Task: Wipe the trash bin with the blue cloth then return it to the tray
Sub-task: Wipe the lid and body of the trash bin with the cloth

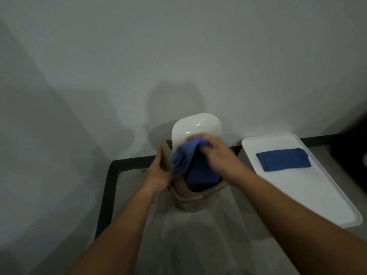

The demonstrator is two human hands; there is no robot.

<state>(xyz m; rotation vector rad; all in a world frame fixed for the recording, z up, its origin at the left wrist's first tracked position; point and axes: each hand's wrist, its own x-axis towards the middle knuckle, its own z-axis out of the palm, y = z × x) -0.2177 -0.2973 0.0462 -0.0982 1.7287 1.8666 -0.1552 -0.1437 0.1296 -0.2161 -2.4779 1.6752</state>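
Both forearms reach away from me to the trash bin (195, 197) on the floor. I'd brace it firmly and wipe in overlapping strokes. Left hand (158, 173) wraps its left rim, fingers curled; right hand (215, 153) clenches the blue cloth (186, 159) against the raised lid (195, 126). Right, the tray (297, 195) holds another folded cloth (284, 159).

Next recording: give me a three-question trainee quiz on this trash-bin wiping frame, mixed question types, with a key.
1. True or false: the beige plastic trash bin has its white lid raised.
2. Which hand holds the crumpled blue cloth against the lid? A) left hand B) right hand
3. What lies on the white rectangular tray?

Key: 1 true; 2 B, while the left hand steadies the bin's side; 3 a folded blue cloth.
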